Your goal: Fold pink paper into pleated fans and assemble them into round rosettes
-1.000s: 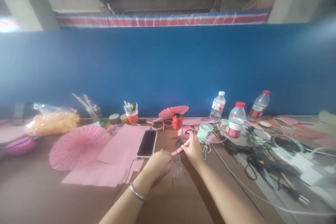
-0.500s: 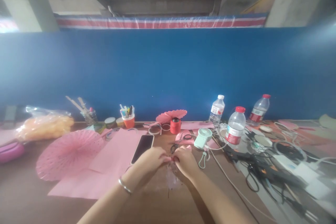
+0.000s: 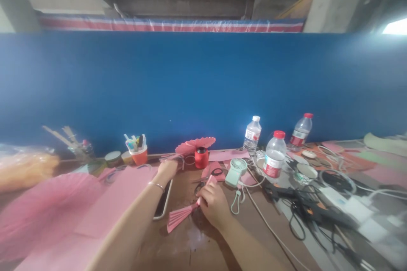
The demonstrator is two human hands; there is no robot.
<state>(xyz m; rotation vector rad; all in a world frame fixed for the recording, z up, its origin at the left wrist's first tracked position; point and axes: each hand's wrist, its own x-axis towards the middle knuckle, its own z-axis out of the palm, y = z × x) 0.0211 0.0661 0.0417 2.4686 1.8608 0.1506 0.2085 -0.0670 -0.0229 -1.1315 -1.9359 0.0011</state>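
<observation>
My right hand (image 3: 212,204) is closed around the pinched middle of a pleated pink paper (image 3: 181,217). One folded end fans out toward the lower left, and the other shows above my fingers. My left hand (image 3: 167,170), with a silver bracelet at its wrist, reaches toward the back of the table. Its fingers lie beside a thin roll (image 3: 190,160) and pink scraps; what they touch is hidden. Black-handled scissors (image 3: 217,172) lie just beyond my right hand. Under my left forearm is a phone (image 3: 164,203), partly covered.
Behind stand a red jar (image 3: 201,159), a scalloped pink paper fan (image 3: 195,145) and a cup of pens (image 3: 140,155). A mint handheld fan (image 3: 236,171), water bottles (image 3: 275,154) and tangled cables (image 3: 302,207) lie right. Pink paper sheets (image 3: 104,207) cover the left.
My left hand has left the pleated paper and moved back and left. My right hand still grips the paper, whose fanned end now shows. The view has turned rightward.
</observation>
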